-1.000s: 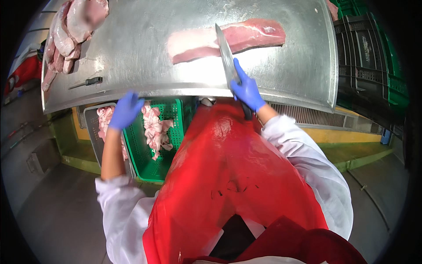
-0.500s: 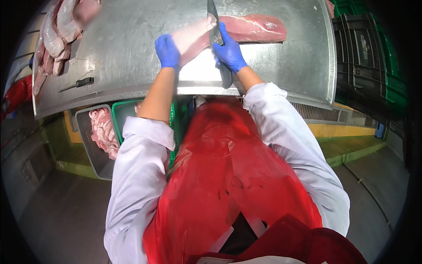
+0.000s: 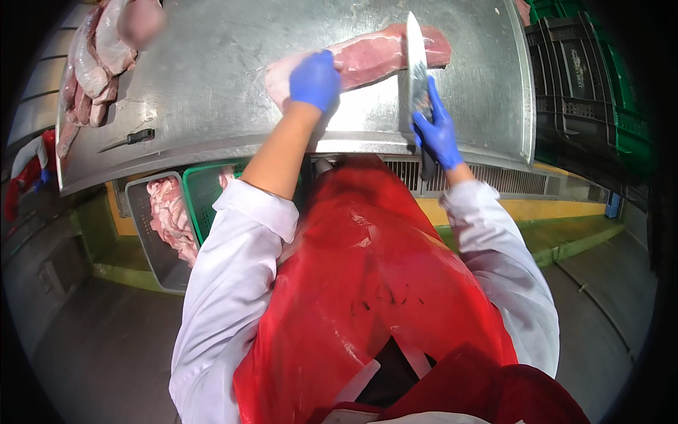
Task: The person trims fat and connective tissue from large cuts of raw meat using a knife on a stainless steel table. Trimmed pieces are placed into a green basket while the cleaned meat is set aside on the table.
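A long pink pork loin [image 3: 374, 53] lies slantwise on the steel table, its pale end sticking out to the left of my left hand. My left hand [image 3: 316, 80], in a blue glove, is closed on the loin near that pale end; its fingertips are mostly hidden. In my blue-gloved right hand [image 3: 439, 133] is a large knife [image 3: 417, 56], gripped by its dark handle. Its broad blade points away from me over the right part of the loin. Whether the blade touches the meat I cannot tell.
More meat pieces [image 3: 92, 63] are heaped at the table's far left. A small dark-handled knife [image 3: 128, 139] lies near the front left edge. Below stand a grey crate [image 3: 138, 212] of trimmings and a green crate [image 3: 200, 205]. Dark crates [image 3: 568, 78] are stacked at right. Another person's arm [image 3: 32, 159] shows far left.
My left hand has moved right along the loin. The knife has gone right, from between my hands to over the loin's right part. The meat's left portion has shifted and straightened with the rest.
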Available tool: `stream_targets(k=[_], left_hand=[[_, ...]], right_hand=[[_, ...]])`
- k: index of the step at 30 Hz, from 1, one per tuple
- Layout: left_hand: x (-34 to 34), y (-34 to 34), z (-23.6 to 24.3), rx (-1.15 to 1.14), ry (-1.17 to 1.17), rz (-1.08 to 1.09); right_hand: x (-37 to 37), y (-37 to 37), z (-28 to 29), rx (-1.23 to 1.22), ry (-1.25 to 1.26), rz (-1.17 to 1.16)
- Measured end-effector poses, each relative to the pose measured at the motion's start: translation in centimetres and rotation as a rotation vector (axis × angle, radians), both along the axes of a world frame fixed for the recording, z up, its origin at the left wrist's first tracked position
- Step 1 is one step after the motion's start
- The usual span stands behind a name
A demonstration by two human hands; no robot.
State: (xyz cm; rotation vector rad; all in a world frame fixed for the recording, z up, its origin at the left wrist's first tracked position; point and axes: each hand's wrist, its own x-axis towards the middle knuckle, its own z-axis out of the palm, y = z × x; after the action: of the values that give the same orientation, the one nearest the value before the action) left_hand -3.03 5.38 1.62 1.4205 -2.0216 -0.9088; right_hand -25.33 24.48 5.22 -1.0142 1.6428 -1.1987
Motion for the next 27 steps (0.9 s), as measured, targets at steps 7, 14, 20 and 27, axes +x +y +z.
stream_targets(k=[7, 14, 20, 27], left_hand=[[0.9, -2.3, 2.2, 0.036, -0.317, 0.045], [4.3, -5.7, -3.7, 0.206, 0.108, 0.071], [2.5, -4.0, 4.3, 0.224, 0.09, 0.03], [6.7, -5.0, 5.4, 0.354, 0.108, 0.086]], right_hand=[[8.6, -11.8, -3.5, 0.001, -0.116, 0.077], [13.5, -3.8, -2.9, 0.026, 0.136, 0.36], [14.6, -12.0, -0.8, 0.244, -0.021, 0.21], [17.7, -9.7, -1.7, 0.188, 0.154, 0.368]])
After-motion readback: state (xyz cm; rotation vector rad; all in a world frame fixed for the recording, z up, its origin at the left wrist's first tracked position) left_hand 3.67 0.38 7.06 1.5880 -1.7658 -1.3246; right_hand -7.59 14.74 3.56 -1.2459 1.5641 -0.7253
